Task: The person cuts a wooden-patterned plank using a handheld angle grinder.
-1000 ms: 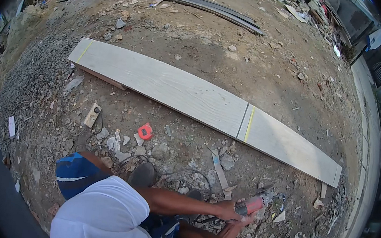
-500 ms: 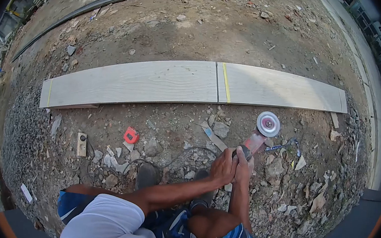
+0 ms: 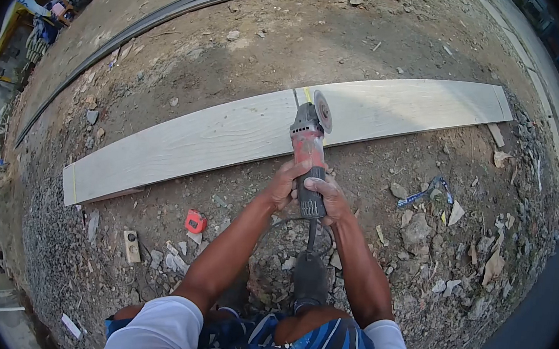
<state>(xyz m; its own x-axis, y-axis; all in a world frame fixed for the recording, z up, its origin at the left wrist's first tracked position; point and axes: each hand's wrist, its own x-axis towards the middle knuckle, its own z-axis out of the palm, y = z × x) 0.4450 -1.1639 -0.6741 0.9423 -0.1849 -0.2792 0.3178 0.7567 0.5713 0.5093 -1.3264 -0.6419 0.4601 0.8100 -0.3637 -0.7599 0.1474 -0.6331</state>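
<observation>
Both my hands hold a red and black angle grinder (image 3: 307, 149), which overlaps the long pale board (image 3: 187, 141) in this view. My left hand (image 3: 284, 183) is closed on the left side of its body. My right hand (image 3: 333, 199) wraps the dark rear handle, thumb across the top. The cutting disc (image 3: 323, 113) is seen at a slant beside the grinder's head, near the board's yellow line and dark cross groove. From the handle's end a power cord (image 3: 312, 236) runs down toward my shoe.
A red tape measure (image 3: 195, 221) and a power socket block (image 3: 131, 246) lie on the stony ground at left. To the right are a blue strap (image 3: 425, 193) and broken rubble (image 3: 416, 231). Long dark metal lengths (image 3: 138, 27) lie beyond the board.
The grinder has swung left and away from me, from in front of the board to over it, its disc turning from face-up to slanted. My hands moved with it, and the view tilted.
</observation>
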